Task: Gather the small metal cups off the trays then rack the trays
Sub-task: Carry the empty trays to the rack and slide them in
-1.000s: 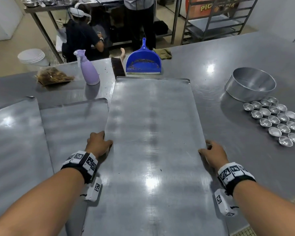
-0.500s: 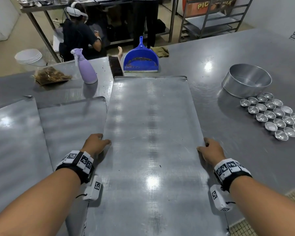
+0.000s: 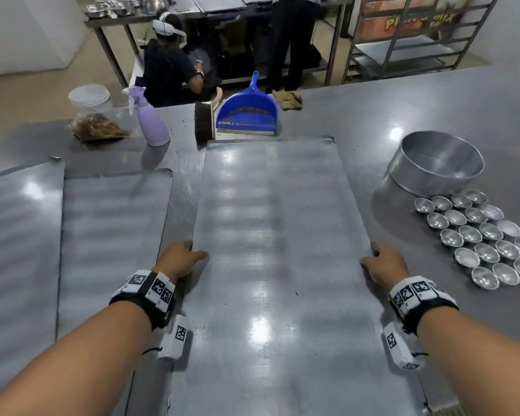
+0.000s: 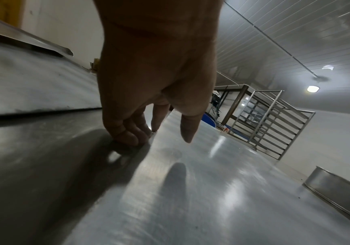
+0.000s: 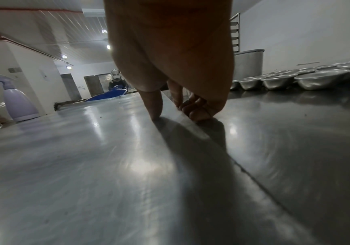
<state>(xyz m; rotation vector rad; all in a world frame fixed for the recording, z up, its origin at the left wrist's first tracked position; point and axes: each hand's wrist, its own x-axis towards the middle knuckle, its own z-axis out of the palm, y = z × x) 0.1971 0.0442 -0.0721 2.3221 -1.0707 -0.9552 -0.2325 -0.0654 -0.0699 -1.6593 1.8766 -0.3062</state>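
A long bare metal tray (image 3: 276, 223) lies lengthwise on the steel table in front of me. My left hand (image 3: 185, 255) grips its left edge, fingers (image 4: 131, 137) curled at the rim and the thumb just over the tray (image 4: 190, 190). On the right edge my right hand (image 3: 379, 261) does the same: its thumb presses on the tray (image 5: 106, 157) and its fingers (image 5: 197, 112) curl under the rim. Several small metal cups (image 3: 481, 235) stand in rows on the table at the right, also low in the right wrist view as cups (image 5: 316, 79).
Two more flat trays (image 3: 111, 229) (image 3: 15, 235) lie overlapping at the left. A round metal pan (image 3: 433, 172) stands behind the cups. Beyond the tray's far end are a purple spray bottle (image 3: 150, 121), a brush (image 3: 203, 121) and a blue dustpan (image 3: 248, 112). A metal rack (image 3: 409, 46) stands across the aisle.
Both hands have kept their hold on the tray's long edges. My view has lifted a little, showing more of the room behind the table.
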